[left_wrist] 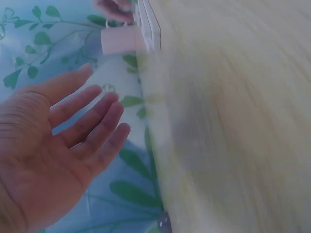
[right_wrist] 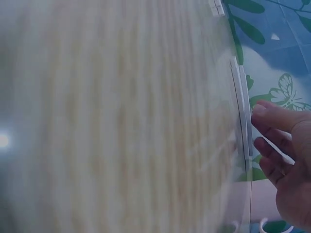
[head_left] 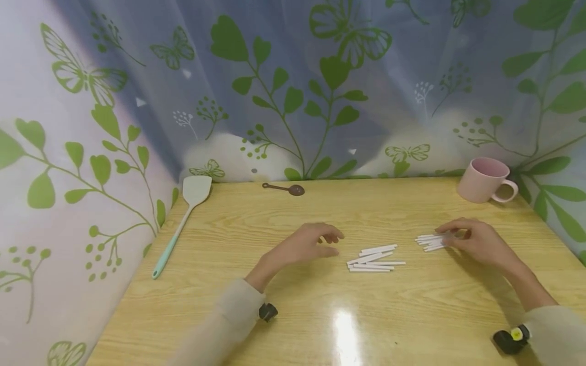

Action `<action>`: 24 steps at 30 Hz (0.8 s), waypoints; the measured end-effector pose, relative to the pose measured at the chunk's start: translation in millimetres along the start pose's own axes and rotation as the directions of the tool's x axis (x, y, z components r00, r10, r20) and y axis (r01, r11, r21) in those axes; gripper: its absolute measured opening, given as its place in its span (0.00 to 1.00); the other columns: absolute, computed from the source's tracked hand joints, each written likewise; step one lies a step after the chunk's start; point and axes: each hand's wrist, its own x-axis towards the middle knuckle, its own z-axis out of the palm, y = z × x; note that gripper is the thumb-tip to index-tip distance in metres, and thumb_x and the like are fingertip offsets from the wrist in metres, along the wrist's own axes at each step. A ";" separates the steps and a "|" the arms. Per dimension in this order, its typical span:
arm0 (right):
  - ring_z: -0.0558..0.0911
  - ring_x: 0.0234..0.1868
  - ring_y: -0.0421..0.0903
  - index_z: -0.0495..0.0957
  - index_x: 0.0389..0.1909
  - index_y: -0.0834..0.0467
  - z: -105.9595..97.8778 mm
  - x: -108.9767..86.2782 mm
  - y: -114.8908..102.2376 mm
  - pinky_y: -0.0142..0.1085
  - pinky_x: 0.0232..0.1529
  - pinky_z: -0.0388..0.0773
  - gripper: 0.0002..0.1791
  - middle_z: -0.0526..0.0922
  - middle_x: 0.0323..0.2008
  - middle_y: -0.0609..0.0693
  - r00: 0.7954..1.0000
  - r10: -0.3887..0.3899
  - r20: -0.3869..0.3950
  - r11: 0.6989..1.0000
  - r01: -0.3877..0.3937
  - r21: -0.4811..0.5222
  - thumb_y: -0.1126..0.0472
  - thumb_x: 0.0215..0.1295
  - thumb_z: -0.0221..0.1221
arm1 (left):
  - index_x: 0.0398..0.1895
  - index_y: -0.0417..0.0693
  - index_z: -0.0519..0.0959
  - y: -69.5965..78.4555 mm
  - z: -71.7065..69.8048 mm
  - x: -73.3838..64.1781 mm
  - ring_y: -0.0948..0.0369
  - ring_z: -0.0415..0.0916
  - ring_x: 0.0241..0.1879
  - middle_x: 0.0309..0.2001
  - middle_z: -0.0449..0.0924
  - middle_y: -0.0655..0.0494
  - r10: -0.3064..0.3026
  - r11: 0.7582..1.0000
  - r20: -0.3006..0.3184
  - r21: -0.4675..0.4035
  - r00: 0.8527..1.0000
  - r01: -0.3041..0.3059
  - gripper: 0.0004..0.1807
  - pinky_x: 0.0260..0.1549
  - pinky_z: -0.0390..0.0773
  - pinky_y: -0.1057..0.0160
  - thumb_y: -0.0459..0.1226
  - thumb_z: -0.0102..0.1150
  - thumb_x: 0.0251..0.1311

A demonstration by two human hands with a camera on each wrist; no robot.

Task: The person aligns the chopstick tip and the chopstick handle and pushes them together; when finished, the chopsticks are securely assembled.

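A loose pile of thin white sticks [head_left: 373, 262] lies at mid-table between the hands. To its right is a smaller bundle of white sticks [head_left: 428, 240], whose right ends are covered by my right hand [head_left: 476, 244]. In the right wrist view, white sticks [right_wrist: 242, 104] lie along the tabletop beside the thumb and loosely bent fingers of the right hand [right_wrist: 286, 150], which do not close round them. My left hand [head_left: 309, 244] hovers left of the middle pile. Its palm and spread, relaxed fingers [left_wrist: 97, 131] hold nothing in the left wrist view.
A pink mug [head_left: 482, 183] stands at the back right corner. A small brown spoon [head_left: 295, 190] lies by the back edge. Along the left edge lies a white spatula [head_left: 197, 190] with a mint handle. A patterned curtain [head_left: 274, 101] hangs behind the wooden table [head_left: 293, 325].
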 end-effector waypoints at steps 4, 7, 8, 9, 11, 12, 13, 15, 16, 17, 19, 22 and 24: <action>0.75 0.36 0.35 0.89 0.47 0.55 -0.7 4.3 -2.9 0.32 0.32 0.72 0.10 0.89 0.44 0.55 1.000 -0.004 -0.006 1.000 0.004 -0.022 0.64 0.66 0.70 | 0.60 0.45 0.82 8.2 10.7 16.1 0.65 0.80 0.50 0.51 0.85 0.54 0.037 0.999 0.041 -0.004 0.998 -0.037 0.17 0.54 0.80 0.64 0.39 0.65 0.72; 0.73 0.34 0.36 0.90 0.45 0.55 0.2 7.4 -5.8 0.32 0.32 0.70 0.08 0.89 0.42 0.54 1.000 0.008 0.002 1.000 -0.008 -0.020 0.64 0.66 0.70 | 0.57 0.46 0.84 15.7 19.3 27.2 0.66 0.80 0.48 0.49 0.86 0.56 0.056 0.998 0.064 0.007 0.996 -0.056 0.14 0.50 0.79 0.69 0.37 0.65 0.71; 0.74 0.35 0.36 0.90 0.44 0.55 0.9 8.0 -6.2 0.32 0.34 0.70 0.08 0.89 0.41 0.53 1.000 0.012 0.005 1.000 -0.012 -0.019 0.64 0.66 0.70 | 0.56 0.47 0.84 18.5 22.5 30.8 0.66 0.79 0.48 0.49 0.86 0.57 0.057 0.998 0.075 0.020 0.996 -0.058 0.13 0.49 0.78 0.70 0.37 0.65 0.71; 0.75 0.36 0.35 0.90 0.44 0.54 1.6 8.4 -6.4 0.32 0.35 0.70 0.07 0.89 0.41 0.52 1.000 0.018 0.010 1.000 -0.017 -0.017 0.64 0.66 0.70 | 0.55 0.47 0.84 21.3 26.3 34.4 0.65 0.79 0.48 0.49 0.85 0.57 0.051 0.998 0.086 0.027 0.995 -0.054 0.13 0.48 0.77 0.72 0.36 0.66 0.70; 0.76 0.38 0.35 0.90 0.42 0.53 2.8 8.8 -6.6 0.31 0.38 0.71 0.06 0.90 0.41 0.51 0.999 0.029 0.019 0.999 -0.029 -0.014 0.64 0.66 0.70 | 0.54 0.47 0.85 26.8 33.8 40.4 0.64 0.79 0.48 0.48 0.85 0.57 0.042 0.998 0.113 0.047 0.993 -0.047 0.12 0.46 0.76 0.73 0.35 0.67 0.69; 0.77 0.40 0.35 0.90 0.42 0.53 3.4 8.7 -6.6 0.31 0.39 0.72 0.06 0.90 0.41 0.51 0.999 0.035 0.022 0.999 -0.035 -0.015 0.64 0.66 0.70 | 0.53 0.48 0.85 29.0 37.6 43.0 0.65 0.78 0.47 0.48 0.85 0.58 0.033 0.997 0.126 0.059 0.991 -0.041 0.12 0.46 0.76 0.73 0.35 0.68 0.69; 0.78 0.42 0.35 0.90 0.41 0.52 4.0 8.7 -6.4 0.30 0.41 0.72 0.06 0.90 0.41 0.50 0.999 0.042 0.028 0.999 -0.042 -0.018 0.63 0.66 0.70 | 0.52 0.49 0.85 30.9 41.4 44.9 0.65 0.78 0.47 0.47 0.84 0.58 0.021 0.997 0.139 0.073 0.990 -0.031 0.11 0.46 0.76 0.74 0.36 0.68 0.68; 0.79 0.44 0.38 0.90 0.41 0.52 4.9 8.6 -6.6 0.32 0.43 0.73 0.06 0.90 0.41 0.50 0.998 0.052 0.038 0.999 -0.052 -0.017 0.64 0.66 0.70 | 0.49 0.50 0.85 33.4 48.3 47.4 0.66 0.77 0.45 0.46 0.82 0.60 -0.002 0.995 0.150 0.099 0.989 -0.013 0.10 0.46 0.75 0.74 0.36 0.70 0.66; 0.80 0.44 0.40 0.91 0.40 0.52 5.5 8.6 -6.9 0.33 0.44 0.74 0.05 0.90 0.41 0.50 0.998 0.056 0.038 0.998 -0.055 -0.018 0.64 0.66 0.70 | 0.48 0.51 0.85 34.2 51.3 48.1 0.67 0.76 0.44 0.45 0.82 0.60 -0.009 0.993 0.150 0.118 0.989 -0.009 0.09 0.45 0.75 0.74 0.36 0.71 0.66; 0.81 0.45 0.42 0.90 0.40 0.53 6.2 8.7 -7.2 0.35 0.45 0.74 0.05 0.90 0.41 0.51 0.998 0.056 0.043 0.998 -0.055 -0.014 0.65 0.66 0.69 | 0.47 0.51 0.85 35.1 53.7 48.4 0.67 0.75 0.43 0.44 0.81 0.61 -0.018 0.991 0.145 0.136 0.989 -0.002 0.09 0.44 0.75 0.74 0.36 0.71 0.65; 0.82 0.45 0.46 0.90 0.39 0.54 7.6 9.1 -7.6 0.39 0.47 0.75 0.05 0.90 0.40 0.51 0.998 0.048 0.050 0.999 -0.048 -0.009 0.66 0.66 0.69 | 0.44 0.53 0.84 35.4 58.2 48.9 0.68 0.73 0.41 0.42 0.79 0.63 -0.035 0.986 0.125 0.166 0.992 0.014 0.08 0.42 0.74 0.74 0.35 0.72 0.65; 0.83 0.46 0.49 0.89 0.38 0.55 9.2 9.3 -8.0 0.44 0.48 0.77 0.06 0.90 0.38 0.50 0.999 0.025 0.049 1.000 -0.024 -0.010 0.69 0.65 0.69 | 0.42 0.54 0.84 36.9 62.2 49.8 0.68 0.72 0.39 0.38 0.78 0.64 -0.040 0.982 0.099 0.187 0.994 0.021 0.07 0.39 0.74 0.73 0.33 0.71 0.65; 0.83 0.44 0.48 0.88 0.37 0.56 10.0 8.7 -7.7 0.43 0.48 0.78 0.06 0.89 0.37 0.50 0.999 0.012 0.043 1.000 -0.012 -0.014 0.70 0.64 0.69 | 0.43 0.53 0.84 38.1 63.8 50.6 0.68 0.73 0.38 0.37 0.79 0.64 -0.041 0.983 0.092 0.185 0.995 0.024 0.08 0.38 0.74 0.73 0.32 0.70 0.65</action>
